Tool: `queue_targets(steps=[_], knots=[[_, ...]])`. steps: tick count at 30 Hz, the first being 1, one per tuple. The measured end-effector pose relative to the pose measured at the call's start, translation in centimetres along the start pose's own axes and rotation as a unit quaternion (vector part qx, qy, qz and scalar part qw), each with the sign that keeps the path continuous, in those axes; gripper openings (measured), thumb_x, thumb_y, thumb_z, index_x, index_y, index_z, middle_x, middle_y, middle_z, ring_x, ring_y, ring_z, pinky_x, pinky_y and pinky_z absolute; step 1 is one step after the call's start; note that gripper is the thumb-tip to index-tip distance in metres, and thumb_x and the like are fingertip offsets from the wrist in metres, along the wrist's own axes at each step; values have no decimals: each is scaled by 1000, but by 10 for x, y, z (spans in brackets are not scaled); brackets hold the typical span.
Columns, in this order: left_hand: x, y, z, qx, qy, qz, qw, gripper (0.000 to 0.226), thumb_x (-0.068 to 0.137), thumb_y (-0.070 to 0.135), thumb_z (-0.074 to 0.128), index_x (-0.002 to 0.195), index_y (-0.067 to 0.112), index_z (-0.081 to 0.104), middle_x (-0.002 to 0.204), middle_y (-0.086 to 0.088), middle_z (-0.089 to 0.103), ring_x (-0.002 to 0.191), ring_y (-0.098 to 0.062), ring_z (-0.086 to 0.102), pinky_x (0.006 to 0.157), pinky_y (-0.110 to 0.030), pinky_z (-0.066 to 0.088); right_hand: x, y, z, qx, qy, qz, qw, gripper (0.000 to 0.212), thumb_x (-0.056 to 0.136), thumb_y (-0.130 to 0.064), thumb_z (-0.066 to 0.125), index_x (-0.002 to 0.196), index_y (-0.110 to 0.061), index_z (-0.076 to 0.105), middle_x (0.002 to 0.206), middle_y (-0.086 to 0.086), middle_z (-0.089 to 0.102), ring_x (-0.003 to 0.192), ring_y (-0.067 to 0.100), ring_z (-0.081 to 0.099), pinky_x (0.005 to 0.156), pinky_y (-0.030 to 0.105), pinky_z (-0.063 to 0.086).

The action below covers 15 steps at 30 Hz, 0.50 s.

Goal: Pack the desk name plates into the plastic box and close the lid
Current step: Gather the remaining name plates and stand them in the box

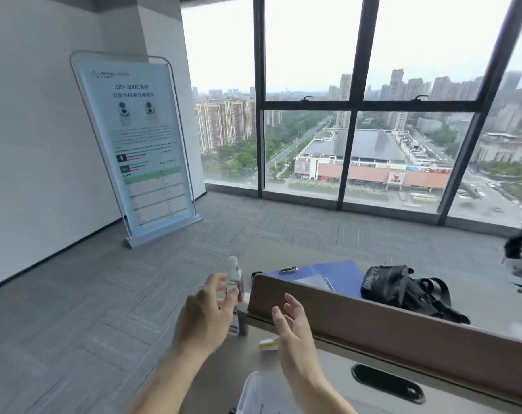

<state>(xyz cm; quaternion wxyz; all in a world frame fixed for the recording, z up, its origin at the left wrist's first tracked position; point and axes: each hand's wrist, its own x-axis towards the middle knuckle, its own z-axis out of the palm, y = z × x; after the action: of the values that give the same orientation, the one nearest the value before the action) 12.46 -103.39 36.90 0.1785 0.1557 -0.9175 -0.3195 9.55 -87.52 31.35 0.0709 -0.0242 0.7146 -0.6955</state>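
Big windows and grey carpet behind a desk (pixel 328 363) with a brown divider (pixel 373 318). Left hand (pixel 204 319) and right hand (pixel 294 333) hover with fingers spread, holding nothing. Box (pixel 259 392) at bottom edge; can't spot name plates.

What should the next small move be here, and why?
Probably tilt the head down toward the desk. Both hands, left hand and right hand, are raised, open and empty, near a small bottle by the desk divider. No name plates show, and only a pale translucent corner, maybe the box, peeks in at the bottom edge.
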Motion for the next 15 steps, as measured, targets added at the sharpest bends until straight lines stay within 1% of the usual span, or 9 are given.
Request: queue_targets(steps=[1, 2, 5, 6, 7, 9, 10, 12, 15], knots=[[12, -9, -14, -3, 4, 5, 1000, 38, 100, 46, 52, 133, 27, 56, 132, 4, 69, 103, -15, 75, 89, -36, 59, 4, -7, 15, 0, 1, -6, 1000, 48, 100, -27, 57, 146, -25, 44, 147, -1, 46, 133, 13, 48, 112, 30, 36], [25, -18, -28, -8, 4, 9, 1000, 41, 101, 46, 51, 136, 25, 54, 136, 3, 67, 104, -16, 74, 90, -35, 59, 8, -13, 30, 1, 2, -12, 1000, 49, 100, -29, 57, 146, -26, 44, 147, -3, 46, 132, 13, 48, 112, 31, 36], [64, -55, -58, -27, 2, 15, 1000, 44, 102, 42, 52, 141, 22, 51, 140, 0, 64, 109, -18, 72, 94, -36, 56, 21, -28, 82, 0, 8, -13, 1000, 50, 99, -32, 58, 146, -26, 43, 143, -5, 47, 115, 5, 55, 97, 22, 39], [77, -69, -65, -36, -4, 11, 999, 44, 102, 40, 53, 142, 20, 50, 140, -1, 64, 110, -19, 71, 93, -35, 55, 27, -29, 98, -4, 12, -12, 1000, 49, 100, -31, 57, 146, -26, 44, 144, -4, 47, 112, 2, 55, 96, 21, 41], [88, -83, -70, -48, -10, 3, 999, 45, 103, 38, 53, 143, 19, 49, 140, -3, 63, 109, -18, 69, 91, -32, 53, 31, -28, 114, -8, 13, -8, 1000, 48, 100, -31, 57, 146, -27, 44, 146, -1, 47, 112, 2, 56, 98, 23, 41], [106, -111, -74, -74, -29, -20, 997, 45, 103, 37, 53, 144, 17, 48, 140, -5, 62, 104, -16, 65, 89, -29, 48, 39, -24, 139, -17, 16, 9, 1000, 48, 100, -30, 58, 145, -26, 44, 147, 4, 48, 114, 8, 57, 103, 29, 41], [115, -125, -73, -85, -41, -36, 995, 45, 103, 37, 53, 143, 18, 48, 140, -5, 62, 107, -17, 63, 91, -31, 47, 43, -21, 150, -22, 20, 19, 999, 48, 100, -29, 58, 145, -24, 44, 147, 5, 48, 113, 9, 58, 101, 29, 40], [129, -151, -68, -108, -73, -81, 988, 46, 103, 38, 53, 143, 18, 48, 140, -6, 61, 119, -24, 60, 99, -37, 46, 50, -14, 168, -33, 24, 37, 998, 48, 100, -26, 58, 145, -20, 44, 143, 6, 50, 112, 12, 56, 96, 27, 38], [147, -185, -53, -144, -117, -129, 974, 49, 102, 38, 54, 146, 19, 46, 142, -7, 59, 126, -27, 56, 105, -41, 46, 66, 2, 186, -37, 23, 62, 997, 42, 100, -25, 58, 140, -21, 46, 125, -1, 54, 107, 12, 56, 93, 26, 36]])
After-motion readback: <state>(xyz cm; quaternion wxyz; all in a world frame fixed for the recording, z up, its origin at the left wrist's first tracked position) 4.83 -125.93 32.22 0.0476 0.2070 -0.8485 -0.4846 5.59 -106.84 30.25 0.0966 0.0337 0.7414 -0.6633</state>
